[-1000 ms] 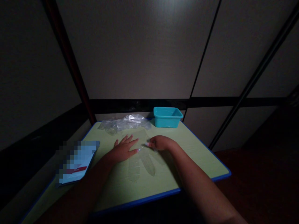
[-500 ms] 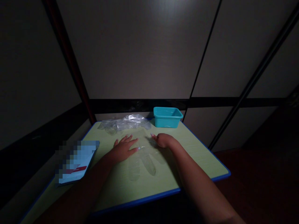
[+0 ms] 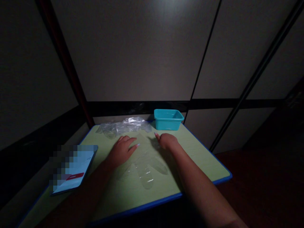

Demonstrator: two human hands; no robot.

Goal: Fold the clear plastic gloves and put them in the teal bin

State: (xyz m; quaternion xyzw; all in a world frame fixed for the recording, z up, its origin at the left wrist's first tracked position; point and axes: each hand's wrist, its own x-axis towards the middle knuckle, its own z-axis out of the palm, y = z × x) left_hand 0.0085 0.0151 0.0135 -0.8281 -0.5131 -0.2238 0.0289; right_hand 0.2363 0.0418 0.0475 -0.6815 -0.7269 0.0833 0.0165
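- Your left hand (image 3: 121, 152) is beside the clear plastic glove (image 3: 146, 161), thumb and forefinger apart.
- Your right hand (image 3: 167, 141) is curled, thumb out; I cannot tell whether it grips anything.
- The glove lies on the green table (image 3: 197, 161), nearer you than the teal bin (image 3: 168, 124).

Shown from your head, the single view looks forward and down across the table (image 3: 197, 164) toward the wall (image 3: 137, 60). The range is near, the lower border cutting off your forearms (image 3: 201, 182).
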